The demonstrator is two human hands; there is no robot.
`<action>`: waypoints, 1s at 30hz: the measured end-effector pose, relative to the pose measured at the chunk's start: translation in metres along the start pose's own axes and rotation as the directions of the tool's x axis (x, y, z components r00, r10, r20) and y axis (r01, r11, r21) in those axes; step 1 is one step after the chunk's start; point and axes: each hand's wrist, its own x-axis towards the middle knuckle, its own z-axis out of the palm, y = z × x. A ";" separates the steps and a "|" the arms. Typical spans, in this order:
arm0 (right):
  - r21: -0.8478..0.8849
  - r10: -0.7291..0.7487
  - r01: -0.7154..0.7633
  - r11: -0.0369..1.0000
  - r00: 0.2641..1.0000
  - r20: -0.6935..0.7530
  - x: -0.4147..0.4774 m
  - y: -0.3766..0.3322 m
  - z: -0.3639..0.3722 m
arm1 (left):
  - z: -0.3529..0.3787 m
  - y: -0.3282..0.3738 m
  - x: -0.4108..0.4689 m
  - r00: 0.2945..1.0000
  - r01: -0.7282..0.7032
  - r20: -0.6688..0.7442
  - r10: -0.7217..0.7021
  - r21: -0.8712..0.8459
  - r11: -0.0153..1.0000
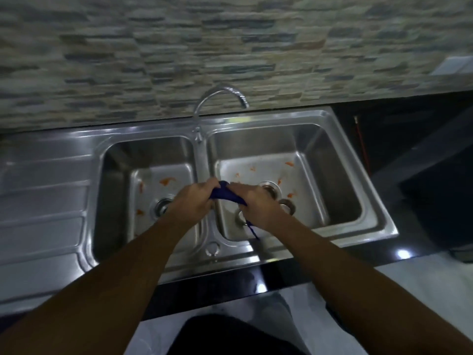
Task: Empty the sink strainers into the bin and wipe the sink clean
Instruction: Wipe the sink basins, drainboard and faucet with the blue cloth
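A steel double sink [358, 139] fills the middle of the view. Both my left hand [194, 201] and my right hand [256, 203] grip a dark blue cloth [225, 194] above the divider between the basins; a thin strand of it hangs below my right hand. Orange scraps [166, 181] lie on the floor of the left basin, and more orange scraps [289, 164] dot the right basin. The left drain [161, 204] shows beside my left wrist. In the right basin a drain [268, 188] and a loose steel strainer [288, 204] sit close together, partly hidden by my right hand.
A curved chrome tap [220, 98] rises behind the divider. A ribbed steel draining board [43, 201] lies to the left. A stone-patterned wall [179, 47] backs the sink. Black worktop [409, 149] extends to the right, with a red-handled item [361, 139] near the sink's edge.
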 end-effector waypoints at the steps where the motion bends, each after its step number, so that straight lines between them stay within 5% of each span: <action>1: 0.018 -0.013 0.013 1.000 0.999 -0.034 0.003 -0.012 0.012 | 0.001 -0.015 -0.009 1.000 0.011 -0.022 -0.011 -0.010 1.000; 5: -0.062 -0.052 0.051 0.997 0.998 -0.022 -0.003 -0.040 0.073 | 0.022 -0.068 -0.050 1.000 -0.001 0.028 0.004 -0.101 0.995; 9: -0.127 0.071 -0.067 0.990 0.997 0.027 -0.018 -0.054 0.137 | 0.040 -0.109 -0.079 0.984 0.108 0.161 -0.076 -0.200 0.974; 16: -0.271 0.064 -0.085 0.959 0.994 -0.085 0.012 -0.048 0.157 | 0.017 -0.167 -0.077 0.937 0.350 0.040 -0.348 -0.127 0.928; 21: -0.232 0.064 -0.081 0.969 0.995 -0.081 0.085 -0.030 0.129 | -0.006 -0.199 -0.090 0.931 0.350 -0.148 -0.334 0.105 0.931; 30: -0.139 0.069 -0.087 0.986 0.989 -0.130 0.189 -0.010 0.096 | -0.017 -0.273 -0.098 0.900 0.405 -0.203 -0.385 0.062 0.912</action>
